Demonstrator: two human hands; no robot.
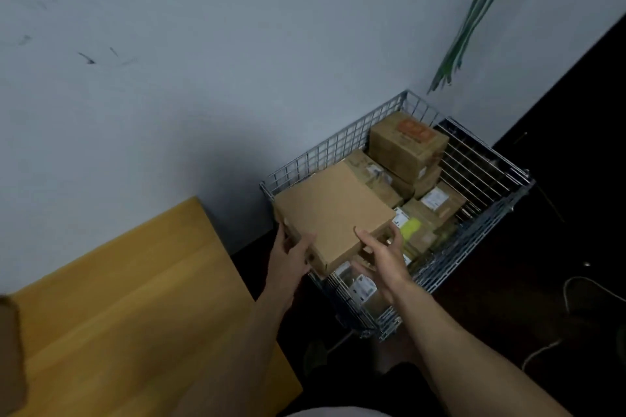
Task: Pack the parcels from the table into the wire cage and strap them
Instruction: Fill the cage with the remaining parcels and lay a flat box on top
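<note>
Head view: a flat cardboard parcel [330, 210] is held level over the near-left corner of the wire cage [338, 145], above the stacked parcels [406, 145] already inside.

The left hand [291, 256] grips its near-left edge, thumb on the side wall and fingers beneath. The right hand [382, 257] is spread and curved about the near-right corner; whether it bears on the board cannot be told.

Handling, as judged: rigid, broad and thin, probably light to moderate, with plain dry board that offers fair friction. It is best held at opposite edges with fingers underneath, since a one-sided hold would tip it.

The counter [135, 298] lies to the left.
</note>
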